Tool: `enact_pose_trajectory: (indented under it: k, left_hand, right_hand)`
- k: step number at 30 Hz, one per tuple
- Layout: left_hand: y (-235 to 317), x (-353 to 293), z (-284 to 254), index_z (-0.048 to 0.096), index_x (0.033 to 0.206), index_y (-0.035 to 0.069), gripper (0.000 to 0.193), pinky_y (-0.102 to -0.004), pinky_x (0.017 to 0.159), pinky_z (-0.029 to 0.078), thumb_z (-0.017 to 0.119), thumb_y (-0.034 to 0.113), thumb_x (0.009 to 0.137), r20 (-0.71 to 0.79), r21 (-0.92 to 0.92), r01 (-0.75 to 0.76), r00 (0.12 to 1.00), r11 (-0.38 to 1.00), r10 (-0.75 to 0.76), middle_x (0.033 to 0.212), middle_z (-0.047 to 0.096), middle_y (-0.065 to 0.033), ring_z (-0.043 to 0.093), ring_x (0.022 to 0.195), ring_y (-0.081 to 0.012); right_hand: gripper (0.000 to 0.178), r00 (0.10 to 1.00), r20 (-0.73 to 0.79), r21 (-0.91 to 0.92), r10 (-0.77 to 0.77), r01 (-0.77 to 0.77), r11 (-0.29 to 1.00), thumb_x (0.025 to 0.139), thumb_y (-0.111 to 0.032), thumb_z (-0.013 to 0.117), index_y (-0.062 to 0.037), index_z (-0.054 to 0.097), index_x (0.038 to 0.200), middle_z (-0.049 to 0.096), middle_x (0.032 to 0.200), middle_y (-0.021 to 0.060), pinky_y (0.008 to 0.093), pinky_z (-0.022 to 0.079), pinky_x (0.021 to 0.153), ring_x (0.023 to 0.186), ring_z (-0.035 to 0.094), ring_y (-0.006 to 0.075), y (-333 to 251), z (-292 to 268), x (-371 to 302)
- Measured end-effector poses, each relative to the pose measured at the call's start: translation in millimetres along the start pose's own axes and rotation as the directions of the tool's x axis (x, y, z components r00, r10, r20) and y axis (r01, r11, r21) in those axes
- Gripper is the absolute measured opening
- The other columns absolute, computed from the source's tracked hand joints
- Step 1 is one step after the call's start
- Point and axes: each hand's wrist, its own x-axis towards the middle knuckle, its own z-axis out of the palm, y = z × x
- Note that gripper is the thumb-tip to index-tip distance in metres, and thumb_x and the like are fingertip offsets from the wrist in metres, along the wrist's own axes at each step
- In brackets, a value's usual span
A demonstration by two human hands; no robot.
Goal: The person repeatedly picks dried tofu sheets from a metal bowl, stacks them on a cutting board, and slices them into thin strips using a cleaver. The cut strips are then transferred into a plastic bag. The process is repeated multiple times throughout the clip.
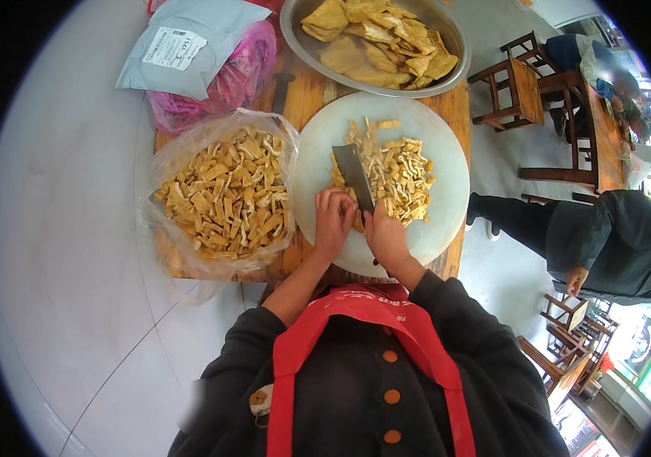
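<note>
A round white cutting board [439,206] lies in front of me with cut strips of fried tofu [400,171] heaped on it. My right hand [388,234] is closed around the handle of a cleaver [352,169], whose broad dark blade points away from me. Just left of the blade, my left hand [334,217] has its fingers curled down onto a piece of fried tofu, mostly hidden under the fingers. Beside the board on the left, a clear plastic bag [159,164] stands open, filled with tofu strips [226,194].
At the far edge, a metal basin [459,72] holds whole fried tofu sheets [386,49]. A grey parcel [188,49] and a pink plastic bag [241,84] lie far left on the wooden table [455,114]. To the right are a stool [519,87] and a standing person [603,240] in dark clothes.
</note>
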Motion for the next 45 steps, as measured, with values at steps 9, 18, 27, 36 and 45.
enact_pose_trajectory:
  k: [9, 18, 27, 36, 45]
  left_hand:
    - [11, 0, -2, 0.057, 0.091, 0.005, 0.014, -0.0403, 0.088, 0.039, 0.067, 0.004, 0.082, -0.06, 0.067, 0.009, 0.998, 0.998, -0.004, 0.1, 0.054, -0.0128, 0.049, 0.097, -0.032]
    - [5, -8, -3, 0.059, 0.091, 0.006, 0.012, -0.0407, 0.09, 0.038, 0.068, 0.009, 0.084, -0.057, 0.072, 0.061, 0.997, 0.996, -0.056, 0.102, 0.053, -0.0108, 0.048, 0.101, -0.0304]
    - [15, -7, -6, 0.059, 0.098, 0.004, 0.012, -0.0375, 0.086, 0.043, 0.062, 0.011, 0.089, -0.058, -0.063, 0.098, 0.993, 0.993, -0.101, 0.103, 0.052, -0.0113, 0.05, 0.099, -0.0296]
    - [9, -4, -5, 0.054, 0.095, 0.003, 0.016, -0.0393, 0.083, 0.042, 0.065, 0.007, 0.085, -0.105, -0.071, 0.049, 0.993, 0.996, -0.056, 0.095, 0.053, -0.0129, 0.051, 0.092, -0.0312]
    - [0, 0, -6, 0.054, 0.09, 0.003, 0.016, -0.0395, 0.084, 0.041, 0.067, 0.004, 0.081, -0.034, -0.109, 0.071, 0.997, 0.992, -0.075, 0.096, 0.054, -0.0134, 0.05, 0.093, -0.0321]
  right_hand:
    - [0.023, 0.983, 0.18, -0.07, -0.046, 0.06, 0.996, 0.092, -0.015, 0.056, 0.0052, 0.046, 0.097, 0.06, 0.064, 0.029, 0.0551, 0.05, 0.059, 0.064, 0.061, 0.0486, -9, -52, 8]
    - [0.024, 0.987, 0.153, -0.074, 0.046, -0.035, 0.997, 0.094, -0.019, 0.052, 0.0012, 0.043, 0.104, 0.064, 0.069, 0.0257, 0.0525, 0.051, 0.061, 0.067, 0.065, 0.0446, -12, -8, 2]
    - [0.022, 0.992, 0.13, -0.05, 0.01, -0.003, 0.999, 0.093, -0.019, 0.055, 0.0008, 0.047, 0.099, 0.061, 0.063, 0.0261, 0.0541, 0.049, 0.057, 0.062, 0.061, 0.0462, -5, -56, -6]
    - [0.023, 0.973, 0.225, -0.043, 0.046, -0.037, 0.998, 0.092, -0.017, 0.056, 0.0027, 0.045, 0.098, 0.06, 0.065, 0.0294, 0.0558, 0.048, 0.06, 0.066, 0.06, 0.0489, -19, -96, -35]
    - [0.024, 0.949, 0.305, 0.088, 0.075, -0.106, 0.99, 0.092, -0.015, 0.057, 0.0066, 0.047, 0.097, 0.059, 0.061, 0.0268, 0.049, 0.05, 0.056, 0.056, 0.062, 0.0422, -13, -90, -18]
